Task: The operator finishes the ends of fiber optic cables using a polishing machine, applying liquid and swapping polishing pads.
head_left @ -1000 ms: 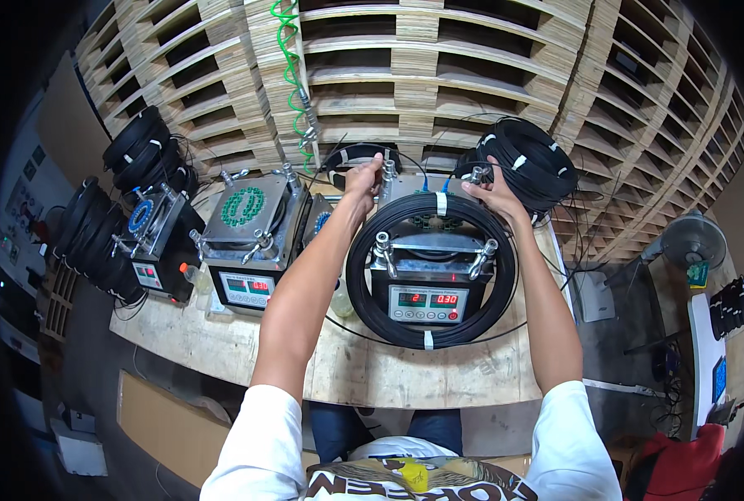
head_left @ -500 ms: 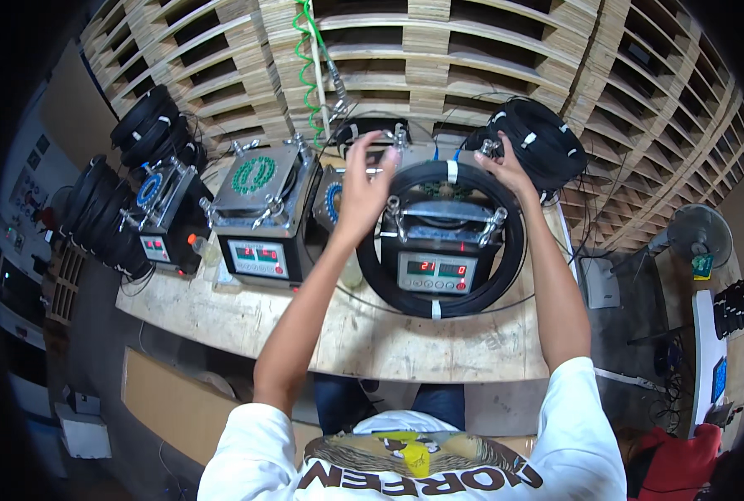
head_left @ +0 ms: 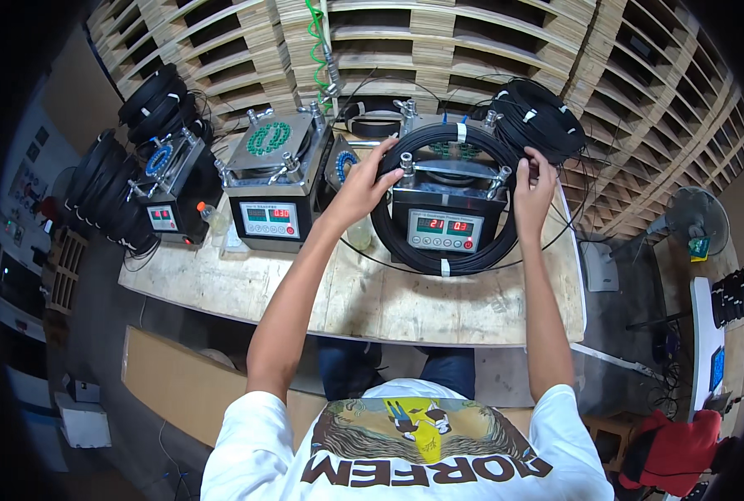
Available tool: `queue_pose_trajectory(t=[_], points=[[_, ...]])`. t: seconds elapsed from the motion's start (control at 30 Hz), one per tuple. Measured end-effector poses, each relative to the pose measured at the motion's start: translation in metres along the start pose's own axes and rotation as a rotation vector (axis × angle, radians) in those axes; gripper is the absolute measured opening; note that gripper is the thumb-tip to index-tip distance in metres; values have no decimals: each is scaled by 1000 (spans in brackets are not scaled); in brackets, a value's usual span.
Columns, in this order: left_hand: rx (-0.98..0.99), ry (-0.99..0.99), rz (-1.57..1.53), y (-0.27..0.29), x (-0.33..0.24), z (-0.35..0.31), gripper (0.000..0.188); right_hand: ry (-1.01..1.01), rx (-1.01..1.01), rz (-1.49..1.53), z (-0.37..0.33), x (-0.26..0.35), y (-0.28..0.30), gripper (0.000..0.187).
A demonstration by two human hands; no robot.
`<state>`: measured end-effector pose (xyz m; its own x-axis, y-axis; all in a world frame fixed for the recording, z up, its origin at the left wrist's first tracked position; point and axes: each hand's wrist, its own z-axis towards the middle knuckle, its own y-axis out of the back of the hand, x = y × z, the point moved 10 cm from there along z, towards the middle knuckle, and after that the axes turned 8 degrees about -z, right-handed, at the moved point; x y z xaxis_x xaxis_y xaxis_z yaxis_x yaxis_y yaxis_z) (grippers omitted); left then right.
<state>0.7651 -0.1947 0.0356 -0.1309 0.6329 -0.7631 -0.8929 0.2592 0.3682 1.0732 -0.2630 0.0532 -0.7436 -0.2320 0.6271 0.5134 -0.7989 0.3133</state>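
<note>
A coil of black cable (head_left: 445, 265) with white ties stands around the front of a metal-topped polishing machine (head_left: 414, 199). My left hand (head_left: 367, 185) is at the coil's upper left. Its thumb tip is at the front-left clamp knob (head_left: 406, 160), and the index finger stretches apart from the thumb. By the coil's right edge, my right hand (head_left: 536, 194) has bent, parted fingers and nothing visible in it. The front-right clamp (head_left: 504, 174) is close to its thumb. Blue-tipped connectors (head_left: 445, 119) show at the back of the machine top.
Two more machines, one with a green disc (head_left: 268, 139) and one with a blue disc (head_left: 159, 160), stand left on the wooden table (head_left: 355, 309). Black cable coils lie behind right (head_left: 539, 117) and far left (head_left: 96, 188). An orange-capped bottle (head_left: 214, 220) stands between the left machines. Pallets (head_left: 506, 42) rise behind.
Both hands have come from the machine's rear clamps toward its front ones, the left to the front-left knob. The view has shifted, and the machine's display reading has changed.
</note>
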Motion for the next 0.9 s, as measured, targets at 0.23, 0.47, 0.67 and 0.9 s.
queue_pose_trajectory(t=[0.23, 0.47, 0.67, 0.9], points=[[-318, 180, 242, 10, -20, -35, 22, 29, -50, -61, -46, 13, 11, 28], [-350, -237, 613, 5, -79, -42, 31, 60, -76, -78, -55, 9, 11, 36], [-210, -79, 310, 5, -45, -27, 33, 66, -56, -69, -57, 12, 7, 39], [-233, 234, 288, 10, -29, -25, 27, 153, -82, -97, -59, 18, 12, 43]])
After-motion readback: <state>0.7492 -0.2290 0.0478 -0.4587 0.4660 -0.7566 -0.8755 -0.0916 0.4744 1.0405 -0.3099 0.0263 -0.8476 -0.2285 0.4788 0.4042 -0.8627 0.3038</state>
